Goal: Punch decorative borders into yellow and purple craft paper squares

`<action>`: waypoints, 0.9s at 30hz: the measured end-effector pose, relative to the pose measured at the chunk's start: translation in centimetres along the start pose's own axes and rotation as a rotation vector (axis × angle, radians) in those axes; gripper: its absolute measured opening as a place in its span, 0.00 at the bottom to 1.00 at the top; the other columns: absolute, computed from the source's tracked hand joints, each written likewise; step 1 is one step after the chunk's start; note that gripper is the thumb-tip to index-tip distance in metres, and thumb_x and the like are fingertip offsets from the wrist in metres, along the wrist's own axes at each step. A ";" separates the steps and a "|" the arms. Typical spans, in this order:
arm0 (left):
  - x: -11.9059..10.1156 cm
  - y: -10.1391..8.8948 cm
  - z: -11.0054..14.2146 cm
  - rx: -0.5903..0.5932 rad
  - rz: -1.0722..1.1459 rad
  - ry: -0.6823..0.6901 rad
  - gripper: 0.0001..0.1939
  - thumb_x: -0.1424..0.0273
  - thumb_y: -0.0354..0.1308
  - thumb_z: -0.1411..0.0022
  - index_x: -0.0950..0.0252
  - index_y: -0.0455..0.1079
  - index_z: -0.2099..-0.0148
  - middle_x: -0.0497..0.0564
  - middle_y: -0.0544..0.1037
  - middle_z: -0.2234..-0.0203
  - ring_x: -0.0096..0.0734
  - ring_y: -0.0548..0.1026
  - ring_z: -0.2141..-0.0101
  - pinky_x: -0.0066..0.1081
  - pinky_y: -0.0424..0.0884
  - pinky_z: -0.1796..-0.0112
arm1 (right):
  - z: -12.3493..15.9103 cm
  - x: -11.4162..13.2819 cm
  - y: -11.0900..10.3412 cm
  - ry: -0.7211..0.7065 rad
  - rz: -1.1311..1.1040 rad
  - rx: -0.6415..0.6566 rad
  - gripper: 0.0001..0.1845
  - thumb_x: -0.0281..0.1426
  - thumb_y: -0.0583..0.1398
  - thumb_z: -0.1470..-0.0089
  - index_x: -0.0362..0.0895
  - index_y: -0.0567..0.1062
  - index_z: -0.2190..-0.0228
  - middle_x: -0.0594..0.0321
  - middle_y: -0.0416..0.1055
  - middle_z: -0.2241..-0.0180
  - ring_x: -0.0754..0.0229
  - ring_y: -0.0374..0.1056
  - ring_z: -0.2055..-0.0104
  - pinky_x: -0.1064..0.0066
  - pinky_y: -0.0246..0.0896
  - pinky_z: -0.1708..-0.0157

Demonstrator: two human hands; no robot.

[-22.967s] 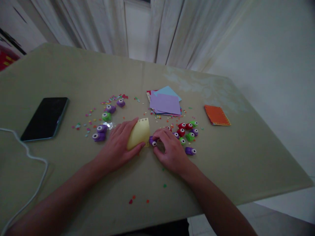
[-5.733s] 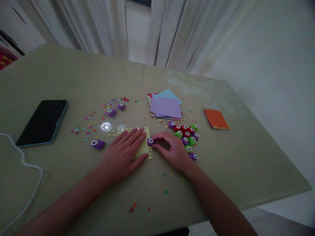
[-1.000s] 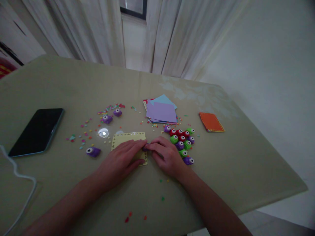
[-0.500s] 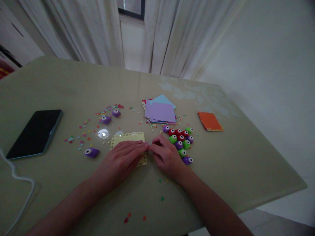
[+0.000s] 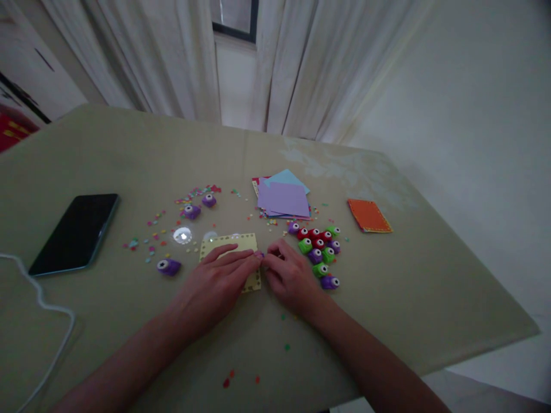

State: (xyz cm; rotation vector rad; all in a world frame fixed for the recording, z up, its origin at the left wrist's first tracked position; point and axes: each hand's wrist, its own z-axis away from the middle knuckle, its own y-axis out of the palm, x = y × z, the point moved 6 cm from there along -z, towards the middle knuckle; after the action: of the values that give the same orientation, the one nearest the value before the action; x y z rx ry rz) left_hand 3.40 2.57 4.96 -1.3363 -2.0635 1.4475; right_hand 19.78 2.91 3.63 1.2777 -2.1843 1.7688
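Observation:
A pale yellow card [image 5: 247, 241] with a row of small dots along its edges lies on the table. My left hand [image 5: 224, 272] rests flat across it, fingers stretched toward its right edge. Beside that edge, my right hand [image 5: 288, 272] is closed in a pinch, its fingertips meeting the left fingertips. A tiny purple bit shows between the two hands; the fingers cover most of it. Just right of my right hand stands a cluster of red, green and purple one-eyed toys [image 5: 316, 246]. A single purple one-eyed toy [image 5: 169, 267] lies left of the card.
Purple and blue cards [image 5: 284, 199] are stacked behind the yellow one. An orange stitched-edge square [image 5: 370, 215] lies at right, a black tablet [image 5: 75, 234] and white cable [image 5: 47, 307] at left. Two purple toys [image 5: 191, 211] stand among scattered confetti dots.
The whole view has shifted slightly, moving things a little to the right in the picture. My left fingers are spread a bit more, and a purple bit now shows at the fingertips.

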 end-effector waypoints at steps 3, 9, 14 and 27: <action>0.0 -0.2 0.2 -0.030 -0.005 0.029 0.21 0.79 0.50 0.25 0.64 0.72 0.35 0.56 0.84 0.43 0.41 0.83 0.45 0.45 0.75 0.41 | -0.1 0.0 -0.2 -0.007 -0.064 -0.036 0.11 0.20 0.59 0.37 0.45 0.80 0.60 0.58 0.70 0.60 0.55 0.69 0.58 0.65 0.66 0.58; 1.2 0.4 1.0 -0.005 0.008 -0.107 0.22 0.69 0.55 0.23 0.63 0.71 0.31 0.59 0.79 0.36 0.48 0.78 0.39 0.50 0.74 0.40 | -0.5 0.1 -1.1 -0.013 -0.124 -0.096 0.15 0.21 0.60 0.38 0.46 0.79 0.52 0.56 0.72 0.56 0.52 0.70 0.53 0.61 0.69 0.51; 2.5 1.2 1.5 0.076 -0.005 -0.230 0.23 0.61 0.58 0.25 0.62 0.74 0.33 0.60 0.76 0.34 0.54 0.76 0.37 0.56 0.72 0.38 | -0.4 0.4 -1.2 -0.058 -0.052 -0.064 0.13 0.30 0.65 0.33 0.49 0.80 0.48 0.55 0.75 0.49 0.50 0.71 0.47 0.56 0.68 0.45; 2.5 0.5 1.3 0.100 0.003 -0.177 0.20 0.59 0.56 0.23 0.59 0.74 0.35 0.56 0.78 0.35 0.50 0.78 0.40 0.51 0.74 0.41 | -0.1 -0.6 -2.5 0.047 0.171 -0.180 0.11 0.21 0.61 0.35 0.45 0.80 0.56 0.55 0.76 0.58 0.49 0.71 0.53 0.58 0.67 0.52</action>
State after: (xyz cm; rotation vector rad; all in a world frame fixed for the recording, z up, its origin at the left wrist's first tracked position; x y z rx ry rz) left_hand 1.47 3.82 3.32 -1.2125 -2.0643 1.7017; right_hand 21.70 3.32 5.26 1.0290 -2.4260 1.5910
